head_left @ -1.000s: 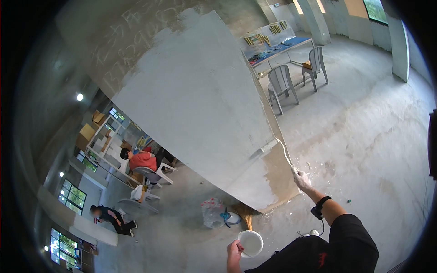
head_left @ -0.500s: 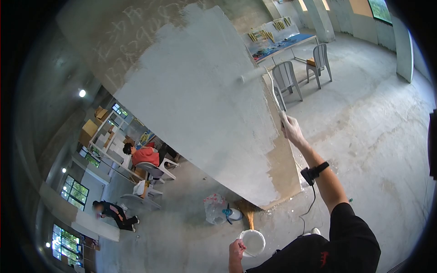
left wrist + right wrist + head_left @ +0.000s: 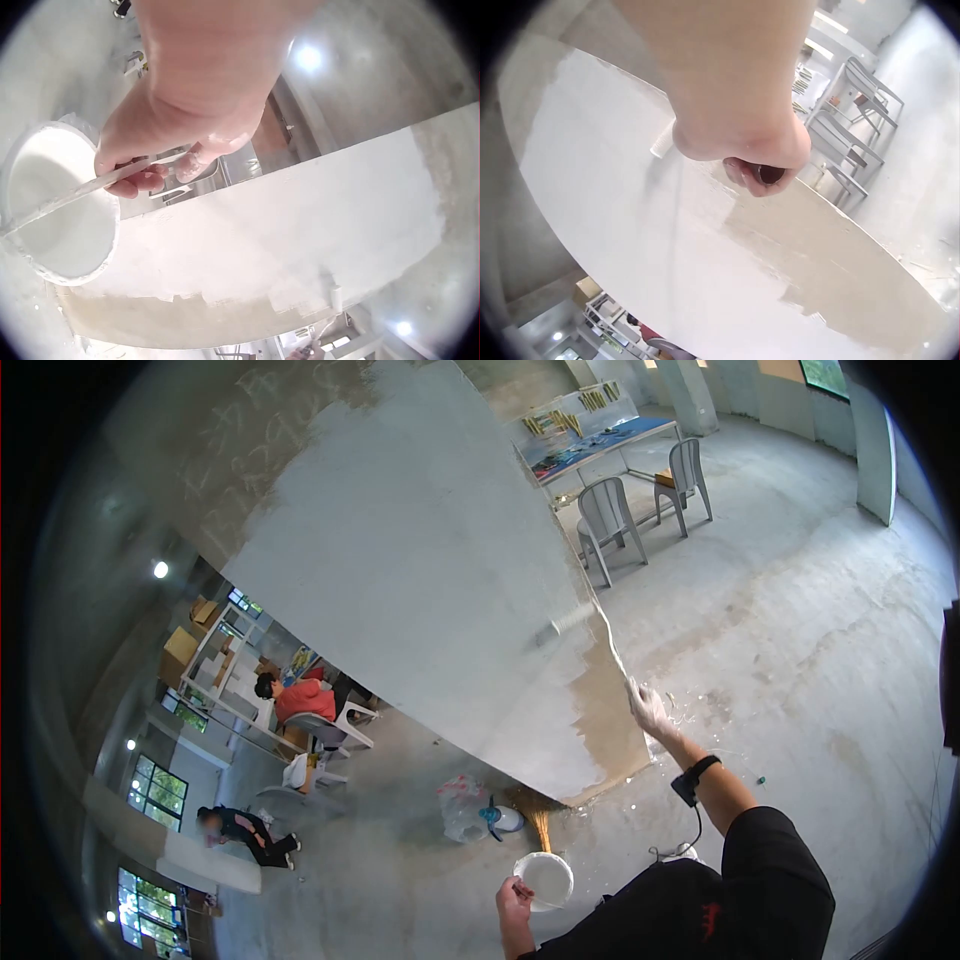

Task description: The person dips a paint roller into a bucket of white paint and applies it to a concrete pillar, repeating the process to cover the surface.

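Note:
My right hand (image 3: 650,708) grips the handle of a paint roller. The roller's pale sleeve (image 3: 573,620) lies against a wall (image 3: 430,560) coated mostly in whitish paint. In the right wrist view, the dark handle end (image 3: 769,175) shows within my curled fingers, and the roller sleeve (image 3: 662,142) sits beyond the wrist. My left hand (image 3: 514,901) holds a white bucket (image 3: 571,882) by its bail handle. The left wrist view shows that handle (image 3: 67,201) crossing the bucket's mouth into my fingers, with white paint inside and along the rim.
Bare brownish wall (image 3: 615,730) remains along the right edge and lower corner. A broom (image 3: 541,828), spray bottle (image 3: 506,819) and plastic bag (image 3: 462,808) are on the floor by the wall's foot. Chairs (image 3: 606,515) and a blue-topped table stand beyond. Two people sit at the left.
The roller went up the wall, then came back down to a middle height near the right edge, my right hand moving with it. My left hand keeps holding the bucket.

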The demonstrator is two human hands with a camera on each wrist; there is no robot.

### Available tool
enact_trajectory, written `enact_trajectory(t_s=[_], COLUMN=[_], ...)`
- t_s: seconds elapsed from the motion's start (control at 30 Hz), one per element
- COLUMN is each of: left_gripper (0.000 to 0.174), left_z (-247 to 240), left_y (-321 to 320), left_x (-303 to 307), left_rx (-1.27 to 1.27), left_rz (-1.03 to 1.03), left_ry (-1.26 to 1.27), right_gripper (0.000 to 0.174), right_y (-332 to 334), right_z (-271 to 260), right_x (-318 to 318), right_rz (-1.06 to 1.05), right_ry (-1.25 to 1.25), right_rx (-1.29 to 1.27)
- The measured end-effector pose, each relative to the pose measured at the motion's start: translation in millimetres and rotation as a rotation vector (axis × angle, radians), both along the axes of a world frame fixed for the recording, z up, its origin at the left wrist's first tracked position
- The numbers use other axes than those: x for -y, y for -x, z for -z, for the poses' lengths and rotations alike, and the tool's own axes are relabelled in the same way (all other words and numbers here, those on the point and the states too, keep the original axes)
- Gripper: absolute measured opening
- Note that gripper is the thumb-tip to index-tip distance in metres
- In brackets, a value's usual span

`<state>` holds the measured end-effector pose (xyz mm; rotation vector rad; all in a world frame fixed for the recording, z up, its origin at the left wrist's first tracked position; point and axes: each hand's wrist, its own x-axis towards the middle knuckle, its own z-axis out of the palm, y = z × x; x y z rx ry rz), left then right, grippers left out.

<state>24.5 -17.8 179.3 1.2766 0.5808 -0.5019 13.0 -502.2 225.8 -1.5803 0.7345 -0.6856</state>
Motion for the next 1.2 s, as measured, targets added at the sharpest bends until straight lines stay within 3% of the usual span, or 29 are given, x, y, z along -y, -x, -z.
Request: enact_trajectory(t_s=[0.17,0.27,0.63,0.8,0.93,1.1,1.2], left_gripper=[0.014,0.016,0.018,0.017,0.017,0.017,0.017], left_z=[-5.1,-9.1,-5.6,-14.4,-12.2,-14.3,-9.0], left_y=[-4.5,-3.5,3.6,12.8,16.4,19.7,19.9], left_x=[7.6,9.8,7.6,8.3,1.9,-3.9,-6.7], left_rx=[-0.068,-0.087,-0.168,-0.142,-0.155,-0.217,-0.234], left_rz=[-0.04,-0.058,-0.142,-0.137,-0.173,-0.259,-0.297], left_ry=[0.086,0.127,0.067,0.074,0.103,0.106,0.109], right_gripper=[0.064,0.062,0.054,0.053,0.051,0.052,0.055], right_y=[20.9,24.8,-24.0,-45.7,-46.5,-33.9,-23.2], right_z=[41.3,39.1,-126.7,-191.5,-184.3,-121.9,-70.2], right_x=[-6.4,-5.3,19.9,21.1,15.3,2.0,-3.6], right_rz=[-0.002,0.037,-0.059,-0.199,-0.313,-0.296,-0.22], right_ry=[0.046,0.038,0.117,0.058,-0.113,-0.21,-0.125], right_rx=[-0.153,-0.199,0.099,0.256,0.267,0.23,0.149])
